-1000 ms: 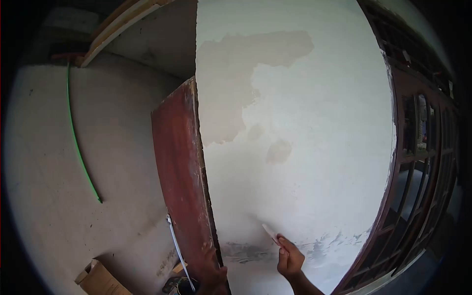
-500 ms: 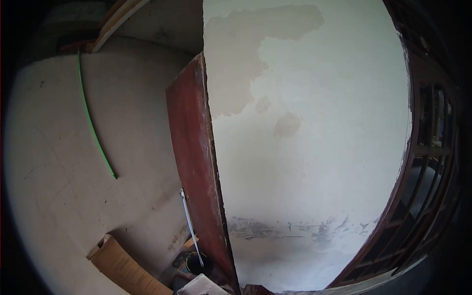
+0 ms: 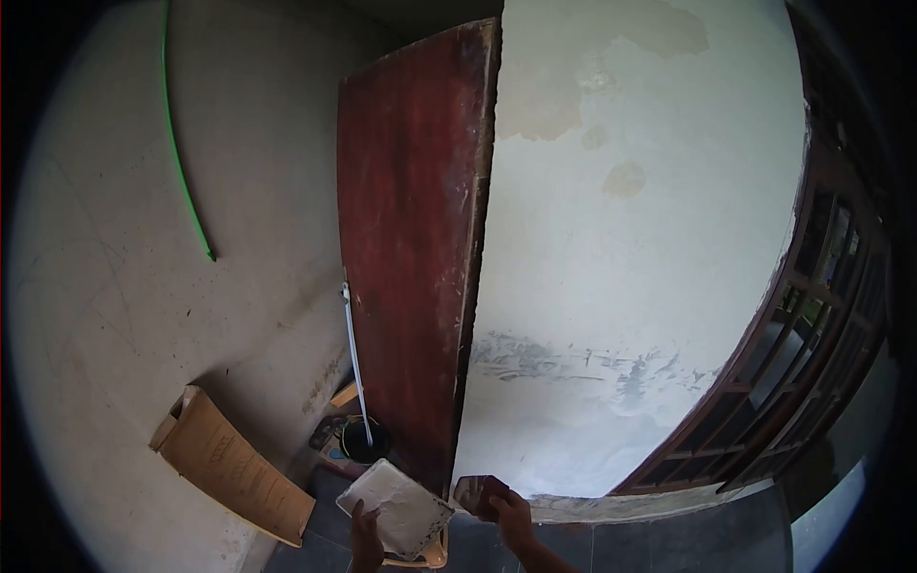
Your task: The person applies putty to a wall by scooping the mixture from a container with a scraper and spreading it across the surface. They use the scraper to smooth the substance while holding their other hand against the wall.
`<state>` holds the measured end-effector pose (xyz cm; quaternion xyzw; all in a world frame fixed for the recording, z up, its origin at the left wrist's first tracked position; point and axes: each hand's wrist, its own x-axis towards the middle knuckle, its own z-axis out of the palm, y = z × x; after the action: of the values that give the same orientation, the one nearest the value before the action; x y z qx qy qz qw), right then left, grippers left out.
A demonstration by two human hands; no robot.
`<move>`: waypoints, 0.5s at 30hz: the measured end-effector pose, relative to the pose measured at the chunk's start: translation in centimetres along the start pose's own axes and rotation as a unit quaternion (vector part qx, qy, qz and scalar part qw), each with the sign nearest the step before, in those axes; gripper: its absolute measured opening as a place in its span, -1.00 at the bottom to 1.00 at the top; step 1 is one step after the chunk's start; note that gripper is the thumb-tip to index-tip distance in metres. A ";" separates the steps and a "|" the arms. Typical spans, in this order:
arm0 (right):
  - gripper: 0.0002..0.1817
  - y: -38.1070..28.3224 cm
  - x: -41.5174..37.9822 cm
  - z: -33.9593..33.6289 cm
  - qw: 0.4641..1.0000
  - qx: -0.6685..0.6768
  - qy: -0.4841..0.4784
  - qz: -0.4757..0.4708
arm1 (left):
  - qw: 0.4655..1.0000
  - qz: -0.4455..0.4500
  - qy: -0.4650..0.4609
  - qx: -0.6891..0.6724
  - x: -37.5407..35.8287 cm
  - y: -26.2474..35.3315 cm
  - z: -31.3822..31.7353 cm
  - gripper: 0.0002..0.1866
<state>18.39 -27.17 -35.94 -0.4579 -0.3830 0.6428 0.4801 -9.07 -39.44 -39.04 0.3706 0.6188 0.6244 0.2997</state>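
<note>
My left hand [image 3: 365, 537] grips the lower left edge of a pale, rectangular board [image 3: 396, 506] with a whitish, smeared surface and dark specks along its right side. My right hand [image 3: 513, 516] is closed around a dark reddish, flat-faced rectangular tool [image 3: 476, 495]; its exact kind is hard to make out. The tool is a little right of the board, in front of the foot of the white wall [image 3: 592, 286]. Damp-looking beige patches mark this wall higher up, and grey smears run across it low down.
A worn red door [image 3: 411, 220] stands at the wall's left edge. A white pole [image 3: 355, 363] leans in a black bucket [image 3: 366, 441]. A cardboard box [image 3: 234, 463] rests against the left wall, below a green hose [image 3: 177, 153]. Dark-framed windows [image 3: 764, 372] are at right.
The view has tilted down, so wall and door sit higher and the floor shows. Both my hands have come into sight, with the board and the reddish tool now more fully visible.
</note>
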 end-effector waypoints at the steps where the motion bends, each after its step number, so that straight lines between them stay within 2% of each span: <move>1: -0.60 0.8 -0.7 1.2 1.000 0.010 0.008 0.021 | 1.000 0.017 -0.012 0.008 0.2 2.1 -1.2 -0.40; 2: -0.59 2.3 -0.8 2.1 1.000 0.022 -0.001 0.009 | 0.999 0.011 0.015 0.051 0.5 0.0 -3.0 -0.37; 3: -0.60 2.4 -1.7 3.6 0.999 0.025 0.003 0.022 | 0.996 0.018 0.008 0.092 0.5 0.6 -4.2 -0.36; 5: -0.59 3.7 -2.3 5.6 0.998 0.049 0.000 0.042 | 0.992 0.077 0.026 0.096 1.3 0.4 -6.2 -0.33; 6: -0.59 3.5 -2.9 6.9 0.997 0.066 -0.008 0.048 | 0.998 0.001 0.049 0.036 1.1 0.0 -7.1 -0.28; 8: -0.62 3.9 -3.1 8.5 0.998 0.057 0.004 0.036 | 0.998 -0.035 0.051 0.029 1.6 -0.5 -9.1 -0.18; 10: -0.65 4.3 -3.4 9.3 0.999 0.039 0.011 0.020 | 0.994 -0.084 0.061 -0.032 1.1 -1.5 -10.2 -0.16; 12: -0.68 4.9 -2.6 9.2 0.998 -0.042 0.008 0.037 | 0.989 -0.129 0.073 -0.016 0.7 -2.6 -10.0 -0.16; 14: -0.72 6.4 -1.8 9.1 0.996 -0.069 0.028 0.055 | 0.984 -0.158 0.083 -0.003 0.5 -4.8 -10.3 -0.16; 15: -0.74 7.4 -1.5 8.7 0.989 -0.132 0.026 0.068 | 0.976 -0.201 0.083 -0.001 -0.2 -6.5 -10.5 -0.15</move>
<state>8.29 -30.90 -39.99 -0.5591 -0.4196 0.6057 0.3801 -18.31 -45.05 -45.11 0.1854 0.7029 0.5804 0.3670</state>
